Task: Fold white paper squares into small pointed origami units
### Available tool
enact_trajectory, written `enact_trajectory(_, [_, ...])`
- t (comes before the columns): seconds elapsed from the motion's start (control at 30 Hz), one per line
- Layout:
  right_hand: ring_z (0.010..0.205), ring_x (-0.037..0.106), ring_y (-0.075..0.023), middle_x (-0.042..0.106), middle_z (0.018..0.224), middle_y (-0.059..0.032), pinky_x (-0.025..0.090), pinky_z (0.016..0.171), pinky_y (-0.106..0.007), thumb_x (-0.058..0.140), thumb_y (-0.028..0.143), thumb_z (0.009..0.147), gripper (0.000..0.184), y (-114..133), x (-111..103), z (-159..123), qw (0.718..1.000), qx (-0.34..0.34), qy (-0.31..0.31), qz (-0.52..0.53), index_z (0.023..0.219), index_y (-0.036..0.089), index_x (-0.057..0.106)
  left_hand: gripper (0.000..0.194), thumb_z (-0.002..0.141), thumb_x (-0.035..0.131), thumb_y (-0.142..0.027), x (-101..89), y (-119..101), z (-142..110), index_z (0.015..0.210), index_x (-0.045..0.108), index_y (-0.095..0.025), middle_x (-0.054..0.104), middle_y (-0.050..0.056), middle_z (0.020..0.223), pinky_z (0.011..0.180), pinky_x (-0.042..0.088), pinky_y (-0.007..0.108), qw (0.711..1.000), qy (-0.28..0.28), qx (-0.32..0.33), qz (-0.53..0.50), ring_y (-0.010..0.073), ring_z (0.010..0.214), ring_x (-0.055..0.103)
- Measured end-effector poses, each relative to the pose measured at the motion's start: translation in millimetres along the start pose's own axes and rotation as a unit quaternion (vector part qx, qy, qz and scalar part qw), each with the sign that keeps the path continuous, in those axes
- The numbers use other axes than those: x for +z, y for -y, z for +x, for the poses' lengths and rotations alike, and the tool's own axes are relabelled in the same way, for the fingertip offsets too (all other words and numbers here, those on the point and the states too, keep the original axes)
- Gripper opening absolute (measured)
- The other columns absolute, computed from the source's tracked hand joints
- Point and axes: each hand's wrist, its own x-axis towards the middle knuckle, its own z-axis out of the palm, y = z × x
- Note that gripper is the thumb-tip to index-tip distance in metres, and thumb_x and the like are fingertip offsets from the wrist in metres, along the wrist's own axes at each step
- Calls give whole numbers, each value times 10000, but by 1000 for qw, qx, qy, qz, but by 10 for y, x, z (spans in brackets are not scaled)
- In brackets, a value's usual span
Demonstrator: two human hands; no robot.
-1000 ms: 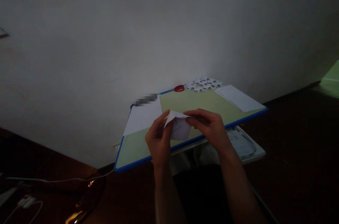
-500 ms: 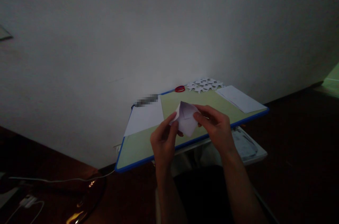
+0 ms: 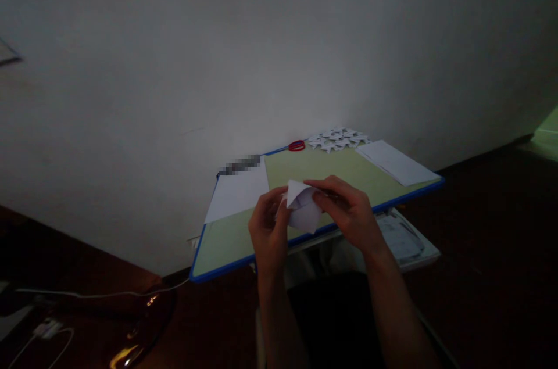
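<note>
A small folded white paper is held up between my hands, above the near edge of the table. My left hand pinches its left side between thumb and fingers. On the opposite side, my right hand grips the paper, thumb in front. One corner of the paper stands up as a pointed flap, and a fold opens beneath it. Some fingertips are hidden behind the paper.
Red-handled scissors lie at the table's back edge, beside several folded white paper pieces. White sheets rest at the right, another sheet at the left. An open drawer juts out below. The wall stands behind.
The paper tilted to show its open folded face half a second ago; now its top corner is bent forward as a flap. Both hands have stayed on it, shifting slightly.
</note>
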Motion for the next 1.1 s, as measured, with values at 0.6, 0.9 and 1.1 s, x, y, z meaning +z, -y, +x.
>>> enact_trajectory(0.6, [945,636,-177,673,991,-16,491,796,-299,584,68,922,314,-42,-11,15,997,-57,32,-50,1112,268,734,162,827,774,-343,-29,-11,9,873,784,-188,783,37,832,690,551,243,998,-22,-52,-25,167,766,718])
enact_trajectory(0.9, [976,643,-192,684,1017,-18,497,847,-324,648,33,888,368,-26,-12,29,994,-97,25,-53,1117,305,743,96,838,775,-285,7,-108,-27,898,780,-211,772,20,857,715,556,229,999,13,-33,-16,154,799,720])
enact_trajectory(1.1, [983,652,-193,682,1020,-23,507,853,-331,657,39,891,334,2,-28,30,991,-113,20,-70,1086,291,754,68,849,765,-267,-27,-75,-32,879,768,-206,746,13,825,711,541,236,999,36,-31,3,149,772,689])
